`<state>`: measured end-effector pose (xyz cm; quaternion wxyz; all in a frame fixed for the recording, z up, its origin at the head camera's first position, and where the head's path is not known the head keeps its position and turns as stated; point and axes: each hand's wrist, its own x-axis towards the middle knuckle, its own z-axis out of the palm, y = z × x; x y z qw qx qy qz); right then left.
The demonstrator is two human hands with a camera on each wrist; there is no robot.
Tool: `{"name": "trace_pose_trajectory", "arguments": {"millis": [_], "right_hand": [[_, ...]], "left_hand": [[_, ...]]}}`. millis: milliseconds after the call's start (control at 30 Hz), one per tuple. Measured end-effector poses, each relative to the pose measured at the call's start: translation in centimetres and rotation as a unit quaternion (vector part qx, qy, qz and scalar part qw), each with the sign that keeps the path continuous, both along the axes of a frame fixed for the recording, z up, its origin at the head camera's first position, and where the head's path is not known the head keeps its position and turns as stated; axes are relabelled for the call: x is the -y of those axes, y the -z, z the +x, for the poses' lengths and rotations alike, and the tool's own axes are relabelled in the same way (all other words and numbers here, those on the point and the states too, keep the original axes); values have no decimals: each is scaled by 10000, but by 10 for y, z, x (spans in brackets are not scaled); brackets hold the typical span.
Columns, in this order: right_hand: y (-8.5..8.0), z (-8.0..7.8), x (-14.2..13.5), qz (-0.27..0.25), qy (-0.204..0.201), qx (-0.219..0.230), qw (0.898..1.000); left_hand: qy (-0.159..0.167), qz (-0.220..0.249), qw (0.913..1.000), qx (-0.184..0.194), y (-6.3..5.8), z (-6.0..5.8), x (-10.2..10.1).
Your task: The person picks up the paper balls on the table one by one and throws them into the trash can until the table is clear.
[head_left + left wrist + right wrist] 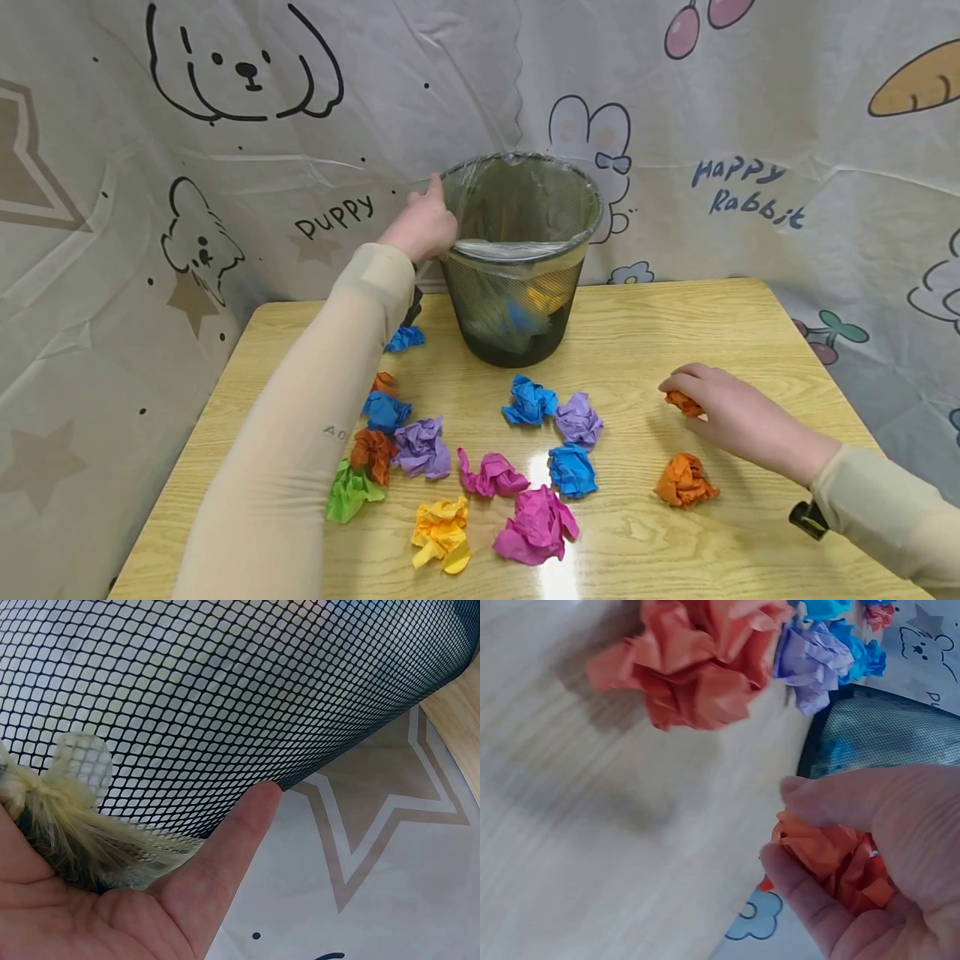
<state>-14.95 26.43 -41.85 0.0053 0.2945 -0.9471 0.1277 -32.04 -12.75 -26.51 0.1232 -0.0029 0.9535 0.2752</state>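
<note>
My left hand [423, 223] holds the left rim of a black mesh wastebasket [512, 354] lined with a clear bag. In the left wrist view the thumb lies along the outside of the mesh, beside a gathered knot of the bag [52, 799]; the other fingertips are hidden. At the right, my right hand [731, 417] grips an orange crumpled paper ball [832, 859] between thumb and fingers, above the table. Just nearer to me lies another orange crumpled paper ball [686, 482]. Blue and yellow paper shows through the wastebasket's side.
Several crumpled paper balls lie on the wooden table [630, 542]: blue [530, 401], purple [579, 420], pink [537, 527], yellow [441, 535] and green [350, 492]. My left forearm partly covers the left group. A printed cloth [465, 100] hangs behind the table.
</note>
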Motion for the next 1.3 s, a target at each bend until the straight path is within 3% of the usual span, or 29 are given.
{"name": "trace_pose_trajectory", "arguments": {"millis": [467, 700, 1033, 1300], "right_hand": [[-34, -17, 10, -212, -25, -410, 9989], [-53, -26, 14, -401, -60, -900, 9951], [-98, -46, 19, -696, 249, -1226, 9897], [-127, -65, 27, -957, 229, -1490, 9839]], "left_hand": [[43, -20, 10000, -36, -1, 1, 1], [16, 3, 10000, -16, 0, 0, 1], [6, -2, 10000, -25, -1, 0, 1], [-4, 39, 10000, 27, -1, 1, 1]]}}
